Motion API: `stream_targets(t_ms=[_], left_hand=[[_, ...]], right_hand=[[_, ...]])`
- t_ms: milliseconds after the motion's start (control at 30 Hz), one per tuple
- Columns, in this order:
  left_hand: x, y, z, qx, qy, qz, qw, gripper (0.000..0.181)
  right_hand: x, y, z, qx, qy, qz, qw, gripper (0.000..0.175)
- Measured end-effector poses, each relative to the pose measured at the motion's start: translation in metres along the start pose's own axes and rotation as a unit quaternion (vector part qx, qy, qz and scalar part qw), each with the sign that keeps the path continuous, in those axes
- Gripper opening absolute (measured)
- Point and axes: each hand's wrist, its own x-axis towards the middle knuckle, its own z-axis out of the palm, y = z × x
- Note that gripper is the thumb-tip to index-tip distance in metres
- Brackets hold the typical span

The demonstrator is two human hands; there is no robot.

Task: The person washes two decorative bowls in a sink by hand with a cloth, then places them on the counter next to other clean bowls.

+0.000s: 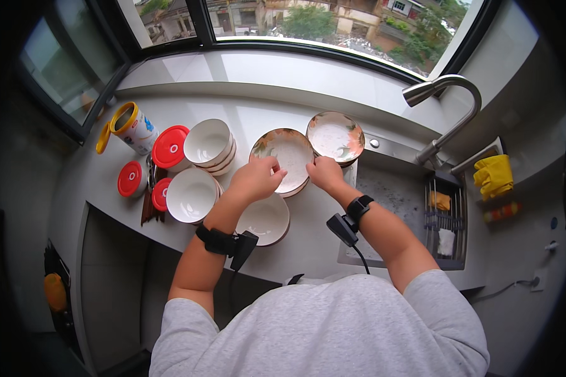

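A shallow floral-rimmed plate (290, 158) tops a small stack on the countertop in front of me. My left hand (258, 179) is over its lower left part, fingers curled and thumb above the plate's inside; whether it grips anything is hidden. At the plate's right rim are the curled fingers of my right hand (327, 174), and I cannot tell if they pinch it. Another stack of floral plates (336, 135) stands just behind, to the right. Below my left hand a white bowl (263, 221) is partly covered by my wrist.
Left are two stacks of white bowls (208, 141) (191, 195), red-lidded containers (170, 146) (131, 179) (161, 194) and an open can (134, 127) with a yellow rim. At right lies a sink (391, 193) with a faucet (469, 103), a drying rack (445, 221) and yellow gloves (493, 176).
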Motion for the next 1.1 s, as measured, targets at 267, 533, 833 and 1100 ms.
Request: stream_targets(t_ms=[267, 533, 833, 1100], left_hand=[[-0.017, 0.011, 0.004, -0.191, -0.038, 0.026, 0.98, 0.029], [-0.035, 0.058, 0.033, -0.211, -0.095, 0.045, 0.972, 0.033], [-0.026, 0.117, 0.138, -0.209, -0.061, 0.015, 0.976, 0.064], [-0.012, 0.153, 0.219, -0.598, -0.282, -0.183, 0.727, 0.032]], right_hand=[[-0.025, 0.021, -0.058, 0.002, 0.075, -0.038, 0.996, 0.035], [-0.096, 0.116, -0.093, 0.186, 0.04, 0.059, 0.98, 0.032], [-0.174, 0.215, -0.107, 0.267, 0.01, 0.098, 0.959, 0.031], [-0.192, 0.287, -0.118, 0.296, -0.055, 0.083, 0.95, 0.025]])
